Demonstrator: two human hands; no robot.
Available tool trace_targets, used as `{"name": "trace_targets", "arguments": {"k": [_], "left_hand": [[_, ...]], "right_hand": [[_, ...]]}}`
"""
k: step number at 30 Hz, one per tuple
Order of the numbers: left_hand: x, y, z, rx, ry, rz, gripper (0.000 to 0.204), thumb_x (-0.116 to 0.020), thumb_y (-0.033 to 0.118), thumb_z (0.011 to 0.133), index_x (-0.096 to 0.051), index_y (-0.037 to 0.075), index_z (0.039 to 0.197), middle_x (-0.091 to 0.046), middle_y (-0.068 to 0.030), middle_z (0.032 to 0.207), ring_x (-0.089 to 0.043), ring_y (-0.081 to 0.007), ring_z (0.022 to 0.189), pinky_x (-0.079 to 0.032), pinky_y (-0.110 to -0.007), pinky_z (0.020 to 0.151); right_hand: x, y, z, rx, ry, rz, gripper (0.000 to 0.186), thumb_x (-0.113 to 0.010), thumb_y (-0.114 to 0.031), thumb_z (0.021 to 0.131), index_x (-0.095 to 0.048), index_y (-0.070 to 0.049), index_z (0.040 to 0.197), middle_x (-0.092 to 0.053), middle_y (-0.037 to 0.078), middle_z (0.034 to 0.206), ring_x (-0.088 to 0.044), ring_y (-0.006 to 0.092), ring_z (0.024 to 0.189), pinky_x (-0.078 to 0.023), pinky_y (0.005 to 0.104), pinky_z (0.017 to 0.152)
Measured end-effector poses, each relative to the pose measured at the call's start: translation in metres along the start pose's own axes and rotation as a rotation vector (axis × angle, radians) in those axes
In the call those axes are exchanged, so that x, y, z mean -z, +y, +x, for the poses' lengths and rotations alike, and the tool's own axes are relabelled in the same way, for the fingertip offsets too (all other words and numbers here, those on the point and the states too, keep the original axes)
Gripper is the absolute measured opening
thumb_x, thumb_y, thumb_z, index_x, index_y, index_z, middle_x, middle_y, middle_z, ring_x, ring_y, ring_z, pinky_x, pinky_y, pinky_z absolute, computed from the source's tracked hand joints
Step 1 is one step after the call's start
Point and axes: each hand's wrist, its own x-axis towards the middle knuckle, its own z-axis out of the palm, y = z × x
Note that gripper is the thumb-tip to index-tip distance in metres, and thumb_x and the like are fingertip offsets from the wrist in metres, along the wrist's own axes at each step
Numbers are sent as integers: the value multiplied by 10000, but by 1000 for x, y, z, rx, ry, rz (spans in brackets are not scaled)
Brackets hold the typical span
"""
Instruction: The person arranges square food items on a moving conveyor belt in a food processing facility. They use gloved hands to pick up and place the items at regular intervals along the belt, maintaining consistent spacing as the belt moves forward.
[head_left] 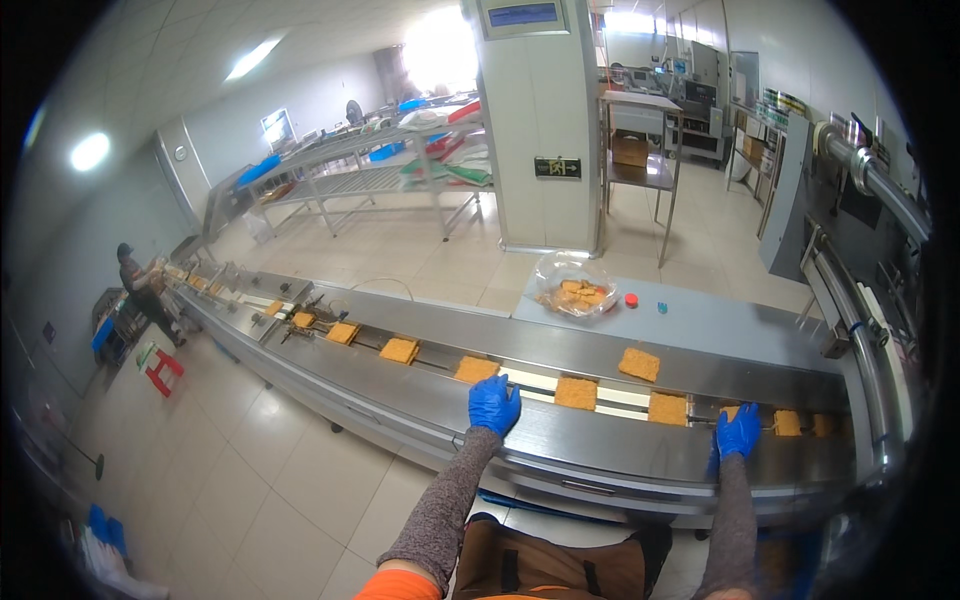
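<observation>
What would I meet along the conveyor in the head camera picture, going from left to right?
Co-worker at the far end → yellow block → next block → left hand → block → block → right hand → block.

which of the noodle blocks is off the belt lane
The block lying alone on the steel ledge beyond the belt, below the bag. The others sit in line in the conveyor lane.

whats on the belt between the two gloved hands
In the head view, two square orange-brown blocks lie on the belt between the left hand and right hand.
</observation>
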Motion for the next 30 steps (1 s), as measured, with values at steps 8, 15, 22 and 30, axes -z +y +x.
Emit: {"name": "trace_targets", "arguments": {"k": [8, 15, 22, 30], "left_hand": [[7, 6, 4, 6, -57, 8, 225, -680, 254, 820, -623, 37, 796, -635, -170, 767, -636, -367, 743, -494, -488, 680], [7, 4, 3, 5, -3, -18, 233, -680, 249, 819, -667, 22, 873, -648, -172, 785, -646, -357, 774, -505, -473, 702], [2, -1, 0, -3, 0, 19, 249, -678, 247, 824, -681, 14, 911, -649, -167, 795, -645, -350, 776, -502, -467, 708], [10, 7, 4, 24, -79, 6, 208, -676, 240, 822, -660, 33, 831, -646, -173, 789, -642, -359, 755, -499, -479, 697]], "right_hand": [[8, -4, -1, 159, 142, 98, 368, -657, -272, 859, -630, 32, 1065, -613, 235, 1182, -586, 421, 1013, -476, 514, 880], [-4, 3, -1, -17, -177, 195, 486, -657, -346, 861, -619, 30, 1168, -662, 257, 1089, -629, 423, 1002, -503, 509, 861], [-4, -5, -1, -59, -38, 6, 630, -646, -373, 880, -538, 65, 1320, -551, 288, 1336, -551, 417, 1215, -446, 485, 1024], [17, -7, 3, 45, -119, 77, 534, -659, -325, 869, -590, 65, 1227, -558, 273, 1315, -568, 433, 1144, -461, 503, 972]]}}
